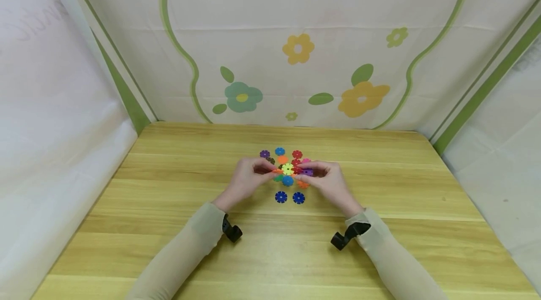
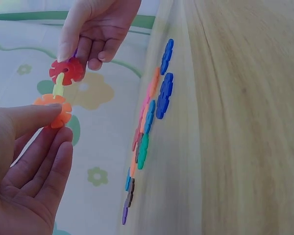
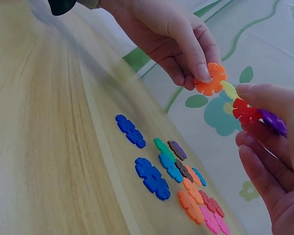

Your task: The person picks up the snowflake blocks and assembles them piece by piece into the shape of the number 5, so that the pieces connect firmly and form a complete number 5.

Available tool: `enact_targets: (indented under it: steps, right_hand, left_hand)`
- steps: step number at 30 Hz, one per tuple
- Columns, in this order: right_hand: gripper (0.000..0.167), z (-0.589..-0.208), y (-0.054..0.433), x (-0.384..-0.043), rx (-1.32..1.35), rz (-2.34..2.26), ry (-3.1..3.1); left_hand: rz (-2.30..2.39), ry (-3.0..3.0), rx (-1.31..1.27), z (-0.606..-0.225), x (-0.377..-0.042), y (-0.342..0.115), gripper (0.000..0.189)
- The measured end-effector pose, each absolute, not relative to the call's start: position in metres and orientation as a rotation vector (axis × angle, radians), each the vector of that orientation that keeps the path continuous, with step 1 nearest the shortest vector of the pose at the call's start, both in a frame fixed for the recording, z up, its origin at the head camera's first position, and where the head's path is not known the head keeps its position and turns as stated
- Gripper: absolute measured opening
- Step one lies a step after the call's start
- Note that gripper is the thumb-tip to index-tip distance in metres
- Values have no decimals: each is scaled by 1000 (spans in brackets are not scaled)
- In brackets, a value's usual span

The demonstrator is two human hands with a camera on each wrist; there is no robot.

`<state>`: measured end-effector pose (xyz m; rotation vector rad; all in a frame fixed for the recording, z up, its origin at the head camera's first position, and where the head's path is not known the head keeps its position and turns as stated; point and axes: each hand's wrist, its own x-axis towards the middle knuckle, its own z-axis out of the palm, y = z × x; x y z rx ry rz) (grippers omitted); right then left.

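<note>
Joining slotted plastic flower discs in mid-air: a short chain is held above the table, made up of an orange notched plastic disc [image 3: 211, 79], a yellow-green notched plastic disc [image 3: 230, 90], a red notched plastic disc [image 3: 245, 111] and a purple notched plastic disc [image 3: 273, 121], each set crosswise into its neighbour. The left hand [image 1: 247, 180] pinches the orange disc between thumb and forefinger, its other fingers loosely curled beneath; the right hand [image 1: 327, 181] pinches the red and purple end likewise. The chain hangs just over the loose discs, near the middle of the light wooden table [image 1: 169, 225].

For a sound joint (judged from the wrist views), each disc is best gripped by its flat faces, clear of the notch in use, and the two ends pressed straight toward each other, slot into slot, without twisting.

Below lie the spare pieces: two dark blue flower-shaped plastic discs [image 1: 289, 197] nearest the person, then a cluster of teal, brown, orange, pink, purple and red plastic discs [image 3: 188, 183] flat on the table. A floral printed cloth backdrop [image 1: 296, 56] closes the rear and sides.

In the head view the hands cover most of the chain and part of the cluster, so the count of loose discs cannot be told. How deeply the slots have seated is too small to make out, and both wrist views blur the table's near surface.
</note>
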<state>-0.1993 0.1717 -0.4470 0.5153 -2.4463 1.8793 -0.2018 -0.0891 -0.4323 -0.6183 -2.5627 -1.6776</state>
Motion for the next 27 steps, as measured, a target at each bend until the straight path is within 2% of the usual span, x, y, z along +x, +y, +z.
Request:
enact_targets:
  steps: [8,19,27]
  right_hand:
    - [47,-444,168,-198,579,1840,-2542]
    - [38,-439,163,-197,527,1895,-2575]
    - [35,-438,166,-199,605,1842,-2627]
  left_hand:
    - [-1668,-2558,-627,-432,-201,-88,10]
    - [-1691,-2540,-637,-432,-200,-87,10]
    - [-1660,-2589,-635,-431,-204,-90,10]
